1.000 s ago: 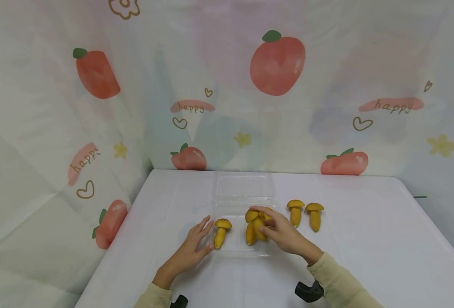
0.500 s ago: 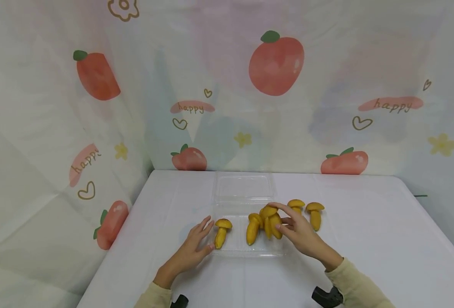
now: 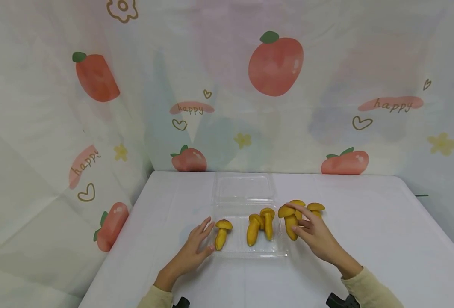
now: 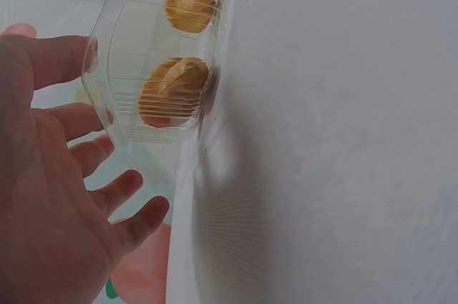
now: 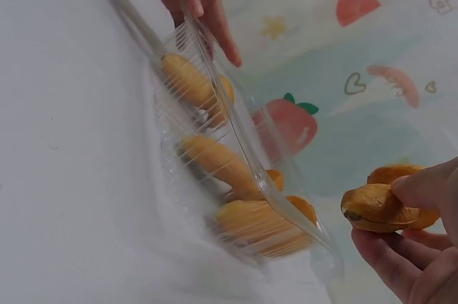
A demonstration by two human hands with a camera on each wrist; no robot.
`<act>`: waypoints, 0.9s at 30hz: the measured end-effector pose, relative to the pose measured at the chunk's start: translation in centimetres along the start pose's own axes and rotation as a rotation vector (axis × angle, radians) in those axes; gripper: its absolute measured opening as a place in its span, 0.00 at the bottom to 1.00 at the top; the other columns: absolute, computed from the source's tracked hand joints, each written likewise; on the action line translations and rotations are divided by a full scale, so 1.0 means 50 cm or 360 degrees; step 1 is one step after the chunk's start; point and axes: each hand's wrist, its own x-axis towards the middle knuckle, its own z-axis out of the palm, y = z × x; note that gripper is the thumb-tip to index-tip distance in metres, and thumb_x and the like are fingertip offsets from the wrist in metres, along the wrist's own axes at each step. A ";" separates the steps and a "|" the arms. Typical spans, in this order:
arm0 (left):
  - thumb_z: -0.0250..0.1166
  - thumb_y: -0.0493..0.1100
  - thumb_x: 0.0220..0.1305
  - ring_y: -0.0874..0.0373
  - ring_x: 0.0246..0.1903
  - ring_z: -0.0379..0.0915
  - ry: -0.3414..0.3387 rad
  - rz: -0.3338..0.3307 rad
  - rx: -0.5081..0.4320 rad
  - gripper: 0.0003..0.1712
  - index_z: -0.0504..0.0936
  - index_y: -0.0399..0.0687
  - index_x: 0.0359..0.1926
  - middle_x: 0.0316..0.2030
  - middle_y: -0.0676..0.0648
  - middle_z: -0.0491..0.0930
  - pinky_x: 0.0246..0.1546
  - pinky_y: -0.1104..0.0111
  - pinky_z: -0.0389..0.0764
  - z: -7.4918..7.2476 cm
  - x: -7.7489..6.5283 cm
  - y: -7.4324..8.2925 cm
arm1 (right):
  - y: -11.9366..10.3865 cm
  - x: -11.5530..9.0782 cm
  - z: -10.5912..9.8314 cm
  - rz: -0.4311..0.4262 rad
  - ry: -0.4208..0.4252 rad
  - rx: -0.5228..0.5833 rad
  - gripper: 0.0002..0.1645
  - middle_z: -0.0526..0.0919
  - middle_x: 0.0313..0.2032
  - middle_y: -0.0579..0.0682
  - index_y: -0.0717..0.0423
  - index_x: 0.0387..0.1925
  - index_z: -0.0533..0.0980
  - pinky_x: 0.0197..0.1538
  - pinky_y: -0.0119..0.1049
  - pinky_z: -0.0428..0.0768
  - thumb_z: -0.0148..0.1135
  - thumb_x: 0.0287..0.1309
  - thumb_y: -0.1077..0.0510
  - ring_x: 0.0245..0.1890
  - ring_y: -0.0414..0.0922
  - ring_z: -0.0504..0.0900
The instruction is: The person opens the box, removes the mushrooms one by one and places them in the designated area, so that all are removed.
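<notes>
A clear plastic clamshell box lies with its lid folded back. One yellow mushroom is at its left end and two mushrooms lie close together toward the right. My left hand has its fingers spread, and in the left wrist view the fingertips touch the box's wall. Just at the right edge of the box, my right hand pinches a mushroom by the stem between thumb and fingers, cap away from me.
Behind the right hand, two more mushrooms lie on the white tablecloth, partly covered by that hand. A fruit-printed cloth wall rises along the table's back and left side.
My right hand has carried its mushroom rightward from inside the box to the right edge, uncovering the two mushrooms there. My left hand stays at the box's left side.
</notes>
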 end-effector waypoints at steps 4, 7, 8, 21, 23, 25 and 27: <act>0.58 0.48 0.74 0.32 0.78 0.41 -0.0009 -0.0009 -0.0007 0.38 0.56 0.44 0.79 0.82 0.43 0.45 0.71 0.29 0.51 0.001 -0.001 0.003 | -0.003 -0.014 -0.013 -0.0013 0.0031 -0.0009 0.33 0.65 0.67 0.69 0.64 0.72 0.62 0.41 0.27 0.84 0.57 0.69 0.69 0.48 0.28 0.81; 0.58 0.47 0.74 0.32 0.78 0.41 -0.0006 -0.0008 -0.0005 0.38 0.56 0.44 0.79 0.82 0.43 0.45 0.70 0.29 0.51 0.002 -0.001 0.004 | -0.001 -0.024 -0.023 -0.0045 0.0063 -0.0010 0.34 0.67 0.66 0.65 0.66 0.72 0.61 0.44 0.26 0.85 0.57 0.68 0.71 0.51 0.27 0.80; 0.58 0.47 0.74 0.32 0.78 0.41 -0.0004 -0.0006 -0.0005 0.38 0.56 0.44 0.79 0.82 0.43 0.45 0.70 0.29 0.51 0.003 -0.001 0.004 | 0.000 -0.027 -0.027 -0.0055 0.0069 0.0002 0.34 0.67 0.66 0.61 0.66 0.73 0.61 0.44 0.25 0.85 0.57 0.67 0.72 0.52 0.26 0.80; 0.57 0.47 0.75 0.32 0.78 0.41 0.0001 0.0001 -0.0011 0.38 0.55 0.43 0.79 0.82 0.43 0.45 0.70 0.29 0.51 -0.001 -0.001 0.006 | 0.057 -0.051 -0.074 -0.0079 0.0205 0.0054 0.36 0.66 0.67 0.28 0.71 0.71 0.60 0.45 0.21 0.83 0.57 0.63 0.78 0.58 0.20 0.73; 0.58 0.47 0.74 0.31 0.78 0.41 0.0004 0.0000 -0.0008 0.38 0.56 0.43 0.79 0.82 0.43 0.45 0.69 0.28 0.51 -0.001 -0.001 0.005 | 0.068 -0.054 -0.082 -0.0039 0.0236 0.0026 0.36 0.66 0.66 0.27 0.70 0.71 0.60 0.46 0.20 0.82 0.57 0.63 0.77 0.58 0.20 0.73; 0.58 0.47 0.74 0.31 0.78 0.41 0.0004 0.0003 -0.0006 0.38 0.56 0.43 0.79 0.82 0.44 0.45 0.69 0.27 0.51 -0.001 0.000 0.004 | 0.080 -0.058 -0.092 0.0026 0.0259 -0.0012 0.37 0.64 0.65 0.25 0.68 0.72 0.60 0.45 0.20 0.82 0.58 0.63 0.76 0.54 0.19 0.75; 0.58 0.47 0.74 0.31 0.78 0.41 0.0003 0.0008 0.0001 0.38 0.56 0.43 0.79 0.82 0.44 0.45 0.69 0.28 0.51 -0.002 0.000 0.002 | 0.091 -0.062 -0.101 0.0078 0.0288 -0.0061 0.37 0.63 0.65 0.24 0.65 0.73 0.61 0.44 0.19 0.82 0.59 0.64 0.75 0.52 0.19 0.75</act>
